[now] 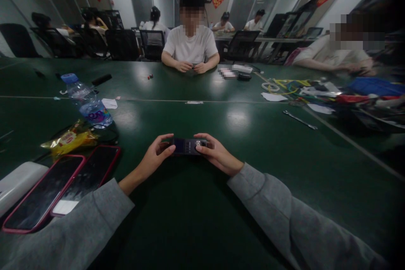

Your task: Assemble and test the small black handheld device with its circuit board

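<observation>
A small black handheld device (187, 146), with a dark screen at its left and buttons at its right, lies sideways between my two hands just over the green table (190, 211). My left hand (155, 154) grips the screen end, thumb on the near edge and index finger along the far edge. At the other end, my right hand (218, 152) is closed on the device with its thumb over the button area. The markings on the device are too small to read.
To my left are two phones (44, 192) in red-edged cases, a white object (19, 183), a yellow wrapper (68, 140) and a clear bottle (87, 101). A wrench (300, 120) and a heap of cables (291, 86) lie at the right. Several people sit beyond.
</observation>
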Demonstrator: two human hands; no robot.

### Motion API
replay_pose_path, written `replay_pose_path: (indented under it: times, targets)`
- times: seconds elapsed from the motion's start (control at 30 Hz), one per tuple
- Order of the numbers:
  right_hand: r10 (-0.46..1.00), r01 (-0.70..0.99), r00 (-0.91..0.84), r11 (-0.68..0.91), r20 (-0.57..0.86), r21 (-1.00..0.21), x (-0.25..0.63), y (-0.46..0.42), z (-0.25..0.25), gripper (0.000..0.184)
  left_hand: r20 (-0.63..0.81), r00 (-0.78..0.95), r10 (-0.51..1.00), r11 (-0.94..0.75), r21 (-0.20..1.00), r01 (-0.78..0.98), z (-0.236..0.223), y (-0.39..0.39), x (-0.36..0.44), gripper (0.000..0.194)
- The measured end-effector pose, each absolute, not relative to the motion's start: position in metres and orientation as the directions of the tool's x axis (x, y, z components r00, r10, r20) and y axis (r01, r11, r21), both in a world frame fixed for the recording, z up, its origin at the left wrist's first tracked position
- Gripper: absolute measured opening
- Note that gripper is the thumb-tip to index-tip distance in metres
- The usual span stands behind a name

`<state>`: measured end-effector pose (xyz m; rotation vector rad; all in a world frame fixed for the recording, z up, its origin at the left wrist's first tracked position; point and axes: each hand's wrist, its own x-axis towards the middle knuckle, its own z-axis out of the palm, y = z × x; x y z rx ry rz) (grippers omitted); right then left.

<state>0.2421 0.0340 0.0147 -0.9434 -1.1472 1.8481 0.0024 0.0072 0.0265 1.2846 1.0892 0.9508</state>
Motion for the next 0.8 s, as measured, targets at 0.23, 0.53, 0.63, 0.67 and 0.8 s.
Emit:
replay_pose_path:
  times: [0.23,0.53,0.63,0.67,0.8]
  targets:
    - [0.876,-0.210,-0.438,-0.320,-0.204,-0.924,0.2406,0.0338,0.0157,0.051,-0.118,0.249,0.961,0.142,0.987,-0.077,0.0246,0.0119,0.0030,0.063]
    - [0.866,-0.184,-0.454,-0.324,-0.213,-0.928,0.2400,0.0332,0.0188,0.050,-0.135,0.252,0.958,0.161,0.983,-0.085,0.0235,0.0125,0.0002,0.056]
    - [0.857,-0.180,-0.463,-0.340,-0.225,-0.923,0.2407,0.0336,0.0193,0.049,-0.128,0.257,0.958,0.157,0.983,-0.095,0.0213,0.0135,-0.0014,0.056]
    - [0.855,-0.191,-0.466,-0.347,-0.227,-0.918,0.2409,0.0340,0.0190,0.048,-0.128,0.254,0.959,0.157,0.983,-0.097,0.0212,0.0136,-0.0016,0.057]
    - [0.860,-0.298,-0.478,-0.351,-0.179,-0.887,0.2401,0.0357,0.0157,0.041,-0.149,0.227,0.962,0.176,0.979,-0.106,0.0239,0.0130,-0.0017,0.058]
